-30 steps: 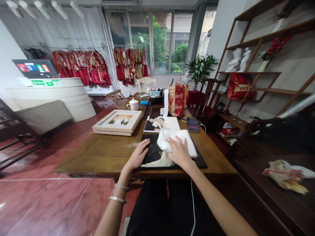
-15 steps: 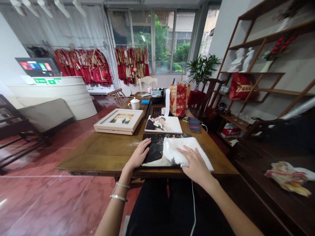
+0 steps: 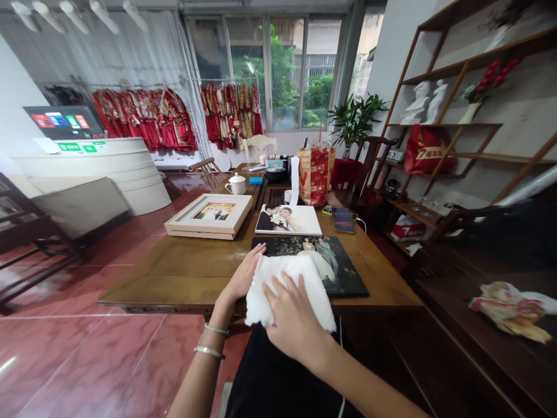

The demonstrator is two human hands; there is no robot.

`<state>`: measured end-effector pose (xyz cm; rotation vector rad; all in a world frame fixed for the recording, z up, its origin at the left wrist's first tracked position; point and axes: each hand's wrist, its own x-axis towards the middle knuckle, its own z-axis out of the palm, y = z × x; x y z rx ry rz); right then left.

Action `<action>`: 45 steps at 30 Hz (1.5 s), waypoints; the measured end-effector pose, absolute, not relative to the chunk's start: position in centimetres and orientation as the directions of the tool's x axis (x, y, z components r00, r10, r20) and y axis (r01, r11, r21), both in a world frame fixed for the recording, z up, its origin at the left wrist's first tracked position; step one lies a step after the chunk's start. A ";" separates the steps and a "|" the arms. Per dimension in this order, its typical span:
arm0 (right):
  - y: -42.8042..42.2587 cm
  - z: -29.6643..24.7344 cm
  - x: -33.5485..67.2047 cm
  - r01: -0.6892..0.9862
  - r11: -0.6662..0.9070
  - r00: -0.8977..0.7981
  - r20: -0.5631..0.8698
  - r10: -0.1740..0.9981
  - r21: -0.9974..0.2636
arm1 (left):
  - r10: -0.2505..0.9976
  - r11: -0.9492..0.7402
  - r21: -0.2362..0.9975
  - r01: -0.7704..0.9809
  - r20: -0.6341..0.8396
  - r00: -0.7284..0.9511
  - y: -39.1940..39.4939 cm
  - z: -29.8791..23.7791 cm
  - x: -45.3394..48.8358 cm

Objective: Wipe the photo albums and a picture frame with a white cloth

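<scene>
The white cloth (image 3: 314,290) hides one photo panel (image 3: 335,264) corner (near left).

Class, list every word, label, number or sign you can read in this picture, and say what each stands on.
"7号衣": upper red bag; what follows is unclear.
"7": lower red-and-white bag.
"03": small number block; anything further is unclear.
Too small or blurred to read: green signs, monitor screen, smartphone screen, paper bag print.

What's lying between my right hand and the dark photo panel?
A white cloth. In the head view, your right hand rests on it, and it covers the near left corner of the dark photo panel.
</scene>
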<state>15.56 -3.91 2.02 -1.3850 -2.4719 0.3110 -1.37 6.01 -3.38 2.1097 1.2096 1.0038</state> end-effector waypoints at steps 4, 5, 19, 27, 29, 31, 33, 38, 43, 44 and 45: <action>-4.8 2.2 18.6 0.754 0.477 -0.478 0.120 0.870 -0.452 | 0.903 -0.428 0.726 0.538 0.332 0.271 5.6 -3.1 -0.8; -4.5 2.1 19.7 0.771 0.443 -0.441 0.118 0.890 -0.458 | 0.905 -0.426 0.723 0.544 0.332 0.267 5.5 -3.1 -0.7; 8.4 1.8 21.7 0.881 0.314 -0.266 0.176 0.948 -0.355 | 0.864 -0.504 0.650 0.569 0.367 0.346 5.7 -3.2 -1.2; 11.3 2.2 14.1 0.829 0.437 -0.379 0.225 0.898 -0.349 | 0.860 -0.511 0.640 0.574 0.377 0.344 6.0 -3.6 -1.4; 11.1 1.8 14.3 0.820 0.451 -0.389 0.234 0.891 -0.352 | 0.861 -0.509 0.641 0.575 0.371 0.347 6.0 -3.5 -1.4; 10.9 1.3 15.6 0.821 0.447 -0.384 0.237 0.892 -0.355 | 0.862 -0.506 0.646 0.572 0.364 0.352 5.9 -3.5 -1.3; 10.6 0.9 17.8 0.833 0.424 -0.359 0.236 0.903 -0.355 | 0.865 -0.501 0.653 0.568 0.361 0.348 5.8 -3.4 -1.3; 10.3 0.3 24.3 0.893 0.292 -0.219 0.236 0.947 -0.343 | 0.858 -0.513 0.659 0.551 0.384 0.341 5.8 -3.5 -1.3; 8.5 -0.1 27.2 0.918 0.230 -0.153 0.248 0.957 -0.322 | 0.854 -0.520 0.658 0.544 0.392 0.342 5.9 -3.7 -1.4; 7.6 -0.2 27.2 0.918 0.242 -0.166 0.249 0.954 -0.315 | 0.855 -0.519 0.659 0.545 0.392 0.341 5.9 -3.7 -1.4; 6.5 -0.4 27.1 0.914 0.265 -0.191 0.252 0.949 -0.306 | 0.855 -0.518 0.659 0.546 0.391 0.339 5.9 -3.7 -1.4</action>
